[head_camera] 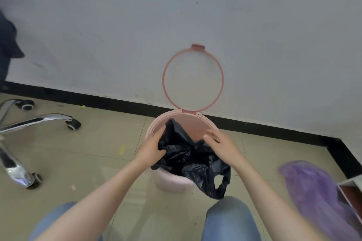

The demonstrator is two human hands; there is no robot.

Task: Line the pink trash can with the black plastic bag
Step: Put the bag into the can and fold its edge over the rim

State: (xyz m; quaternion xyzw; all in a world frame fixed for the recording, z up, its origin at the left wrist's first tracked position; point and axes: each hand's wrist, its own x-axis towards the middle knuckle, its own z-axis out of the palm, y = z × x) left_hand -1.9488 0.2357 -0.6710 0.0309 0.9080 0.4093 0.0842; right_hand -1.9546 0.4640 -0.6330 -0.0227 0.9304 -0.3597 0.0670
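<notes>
Plastic of the black bag (193, 159) sits bunched in the mouth of the pink trash can (172, 182), which stands on the floor (109, 143) near the wall (117, 25). One bag handle spills over the near rim and hangs down the outside. The left hand (151, 147) is closed on a fold of the bag at the left rim; the right hand (221, 143) is half open, fingers spread on the bag's right edge, and whether it grips cannot be told. The retaining ring (193, 78) stands hinged upright against the wall. By my reading, lining is partway: the bag is in, but spreading it, folding the edge over the rim and lowering the ring remain.
</notes>
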